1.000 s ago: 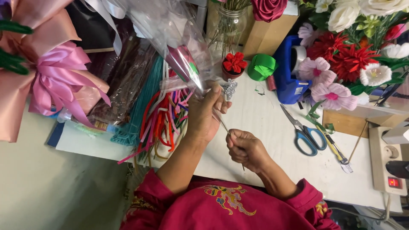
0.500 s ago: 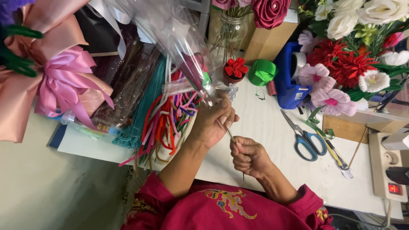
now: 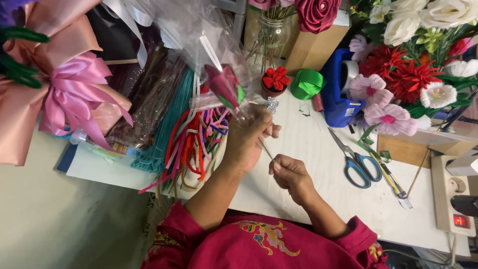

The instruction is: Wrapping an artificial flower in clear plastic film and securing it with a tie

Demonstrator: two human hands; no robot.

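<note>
A person in a magenta embroidered top holds a single artificial flower bud [image 3: 224, 85] above a white worktop [image 3: 308, 149], its long axis running on a slant from lower right to upper left, with the dark pink, pointed tip aimed up and away toward the clutter at the back. The bud, with a small green base, sits inside a crinkled sleeve of clear cellophane [image 3: 199, 40] that flares upward past it. Its thin stem [image 3: 266, 149] slants down toward the person. The left hand [image 3: 251, 137] is closed around the gathered neck of the sleeve just below the bud, fingers [image 3: 269, 130] curled over the stem so that the flower stands above the knuckles. The right hand [image 3: 289, 172], lower and nearer the body, is clenched on the bottom end of the same stem, the stem emerging from the top of the fist. Just left of the hands lies a loose heap of fuzzy chenille stems [image 3: 189, 149] in red, orange, pink and teal. To the right, blue-handled scissors [image 3: 356, 159] lie flat on the worktop, blades shut. Behind them stand a tiny potted red flower [image 3: 275, 79], a roll of green ribbon [image 3: 307, 83], a blue tape dispenser [image 3: 341, 94] and a glass jar [image 3: 271, 35] of stems. A large satin bow [image 3: 74, 94] in pink fills the left edge.
</note>
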